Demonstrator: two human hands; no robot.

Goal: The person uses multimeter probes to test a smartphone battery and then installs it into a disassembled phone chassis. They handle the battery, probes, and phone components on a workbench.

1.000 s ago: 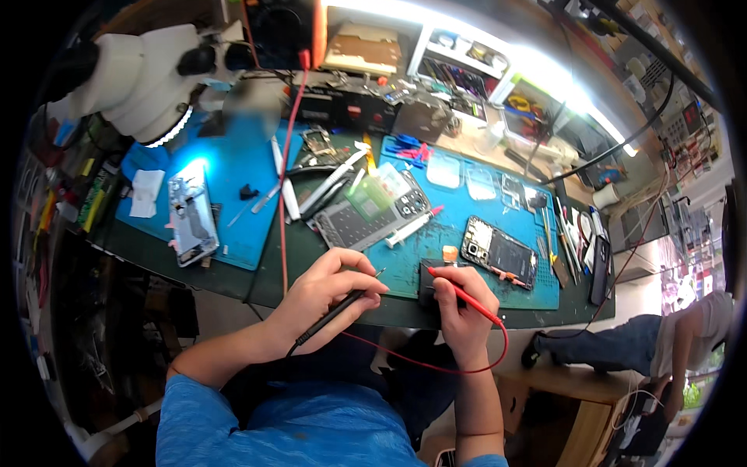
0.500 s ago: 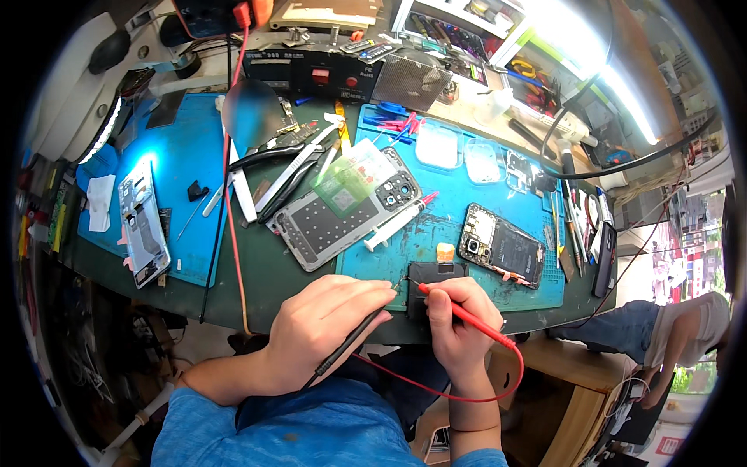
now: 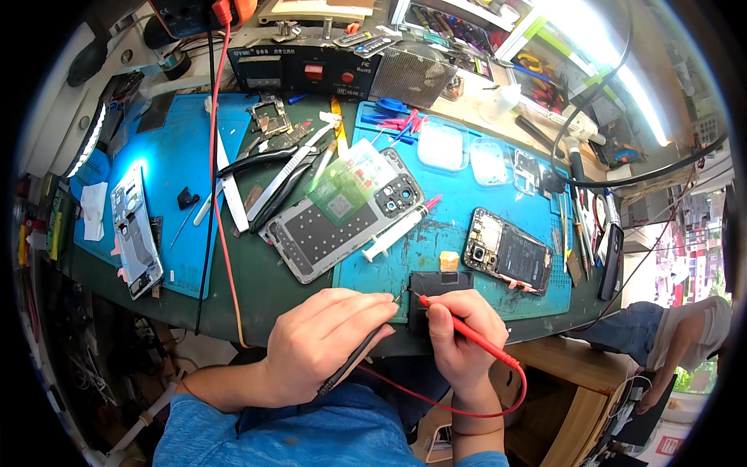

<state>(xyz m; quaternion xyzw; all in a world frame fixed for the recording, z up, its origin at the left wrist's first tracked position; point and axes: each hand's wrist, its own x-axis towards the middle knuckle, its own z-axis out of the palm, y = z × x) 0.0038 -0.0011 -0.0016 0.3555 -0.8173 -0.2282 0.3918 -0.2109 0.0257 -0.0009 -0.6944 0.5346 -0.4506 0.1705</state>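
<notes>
— Two probes, one in each hand: the left hand (image 3: pixel 323 346) pinches a thin black test probe (image 3: pixel 359 356) like a pen, and the right hand (image 3: pixel 459 338) does the same with a slim red test probe (image 3: pixel 467 333). Why so low on the shafts?

— A grip near the tips likely steadies them. Both points meet at the left edge of a small flat black rectangular component (image 3: pixel 440 289) lying at the near edge of the teal rubber work mat (image 3: pixel 537 288), just in front of both hands. The fingers of both hands are curled closed around their probes, neither hand slack.

— And the leads?

— A red wire (image 3: pixel 498 389) loops below the right wrist, off the bench edge, out of the way of the tips.

— What crowds the spot?

— Little touches it. A small orange square part (image 3: pixel 449 261) sits just beyond the component. An opened dark phone body with exposed boards (image 3: pixel 510 253) lies near on the right, a clear syringe with a red plunger (image 3: pixel 398 229) near on the left, and a grey phone back frame (image 3: pixel 342 218) farther left. A long red cable (image 3: pixel 218 194) runs down the bench, well apart from the hands.
</notes>
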